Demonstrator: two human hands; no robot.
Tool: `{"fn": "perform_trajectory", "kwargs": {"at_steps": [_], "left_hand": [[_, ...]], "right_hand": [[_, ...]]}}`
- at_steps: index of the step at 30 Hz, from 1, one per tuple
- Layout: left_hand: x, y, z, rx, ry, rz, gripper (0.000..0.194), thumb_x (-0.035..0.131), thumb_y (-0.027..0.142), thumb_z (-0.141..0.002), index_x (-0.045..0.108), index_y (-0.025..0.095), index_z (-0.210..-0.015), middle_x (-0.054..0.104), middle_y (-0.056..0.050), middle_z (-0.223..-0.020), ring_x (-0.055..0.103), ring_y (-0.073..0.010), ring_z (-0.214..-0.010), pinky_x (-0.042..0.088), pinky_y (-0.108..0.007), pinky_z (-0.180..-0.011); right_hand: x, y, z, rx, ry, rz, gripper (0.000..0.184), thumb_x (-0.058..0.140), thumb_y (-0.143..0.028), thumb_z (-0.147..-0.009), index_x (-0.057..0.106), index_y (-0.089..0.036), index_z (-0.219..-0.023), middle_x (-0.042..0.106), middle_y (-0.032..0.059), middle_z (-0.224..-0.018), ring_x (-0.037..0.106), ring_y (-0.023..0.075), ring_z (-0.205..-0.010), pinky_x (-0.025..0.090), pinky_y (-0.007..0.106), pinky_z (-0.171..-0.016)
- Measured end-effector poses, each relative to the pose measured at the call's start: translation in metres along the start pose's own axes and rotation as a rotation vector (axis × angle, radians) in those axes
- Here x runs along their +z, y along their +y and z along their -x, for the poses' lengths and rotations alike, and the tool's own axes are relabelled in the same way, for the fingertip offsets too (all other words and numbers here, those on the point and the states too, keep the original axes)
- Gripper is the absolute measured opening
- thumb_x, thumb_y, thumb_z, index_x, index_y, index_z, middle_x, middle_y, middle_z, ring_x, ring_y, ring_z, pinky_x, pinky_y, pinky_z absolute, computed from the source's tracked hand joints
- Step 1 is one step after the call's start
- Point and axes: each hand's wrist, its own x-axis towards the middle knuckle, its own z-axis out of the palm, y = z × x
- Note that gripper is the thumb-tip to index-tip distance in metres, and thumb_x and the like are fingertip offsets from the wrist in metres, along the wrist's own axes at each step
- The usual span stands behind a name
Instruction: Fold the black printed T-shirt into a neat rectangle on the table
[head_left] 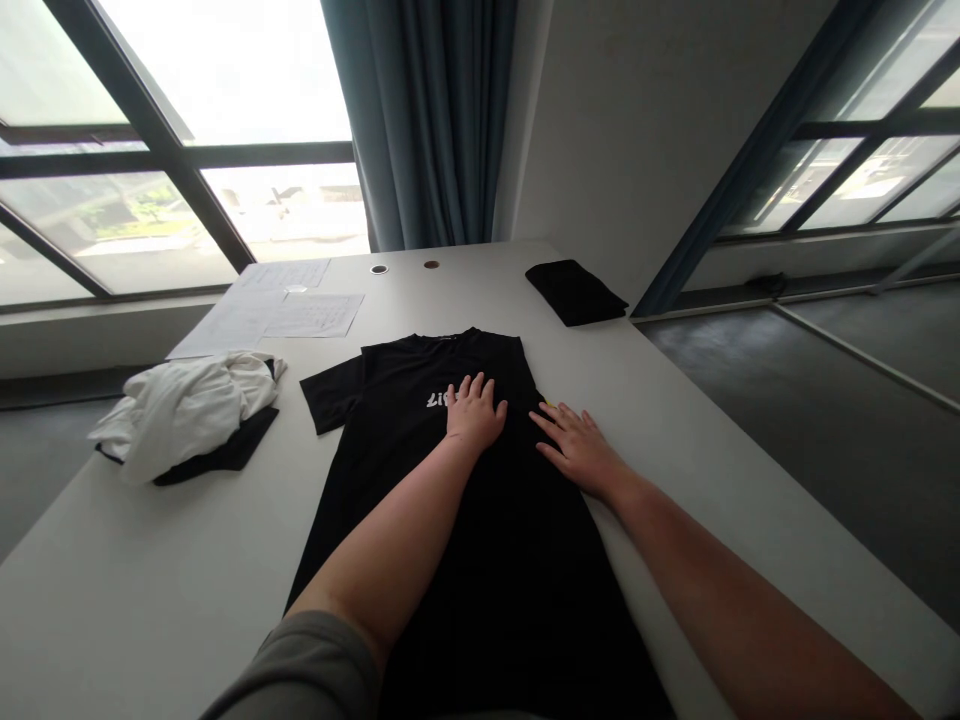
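One left hand (475,413) and one right hand (579,450) touch one shirt (502,570).

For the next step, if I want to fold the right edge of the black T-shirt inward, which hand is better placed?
Right, I think: the right hand is spread at that edge of the black T-shirt, while the left hand lies farther in, partly covering the white print.

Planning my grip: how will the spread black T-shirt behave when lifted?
The black T-shirt will probably hang floppy, since its cloth lies thin and flat on the white table. Its outspread sleeve may droop separately, as it juts out sideways.
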Motion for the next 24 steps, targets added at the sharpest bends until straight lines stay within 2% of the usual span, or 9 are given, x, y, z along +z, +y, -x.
{"fn": "perform_trajectory", "kwargs": {"at_steps": [4,8,18,24], "left_hand": [[-0.001,-0.001,0.001,-0.004,0.019,0.003,0.059,0.042,0.051,-0.102,0.048,0.027,-0.156,0.036,-0.005,-0.169,0.027,-0.0286,-0.157,0.016,-0.055,-0.13],[0.0,0.0,0.001,-0.04,0.027,0.0,0.058,0.04,0.051,-0.102,0.05,0.028,-0.154,0.036,-0.005,-0.169,0.027,-0.0285,-0.157,0.017,-0.055,-0.129],[0.003,0.002,-0.002,-0.063,-0.006,-0.016,0.062,0.035,0.053,-0.103,0.044,0.028,-0.159,0.029,-0.004,-0.172,0.021,-0.0283,-0.16,0.013,-0.055,-0.13],[0.006,0.002,-0.005,-0.058,-0.03,-0.029,0.061,0.031,0.052,-0.105,0.036,0.035,-0.163,0.02,-0.002,-0.175,0.016,-0.03,-0.161,0.011,-0.058,-0.129]], "right_hand": [[0.001,-0.002,0.002,0.015,-0.001,0.011,0.058,0.04,-0.048,-0.105,0.041,-0.034,-0.161,0.037,0.0079,-0.168,0.03,0.034,-0.156,0.025,0.064,-0.124],[0.005,0.0,0.001,0.016,0.026,0.014,0.058,0.04,-0.05,-0.105,0.041,-0.035,-0.161,0.035,0.0096,-0.169,0.032,0.0337,-0.155,0.026,0.062,-0.124],[0.016,0.002,0.004,0.032,0.027,0.016,0.062,0.034,-0.052,-0.105,0.03,-0.039,-0.165,0.025,0.0039,-0.173,0.026,0.0335,-0.158,0.024,0.065,-0.124],[0.016,0.005,0.0,0.052,0.007,0.019,0.062,0.033,-0.052,-0.105,0.028,-0.039,-0.165,0.021,0.0008,-0.173,0.024,0.0349,-0.158,0.021,0.067,-0.125]]}}
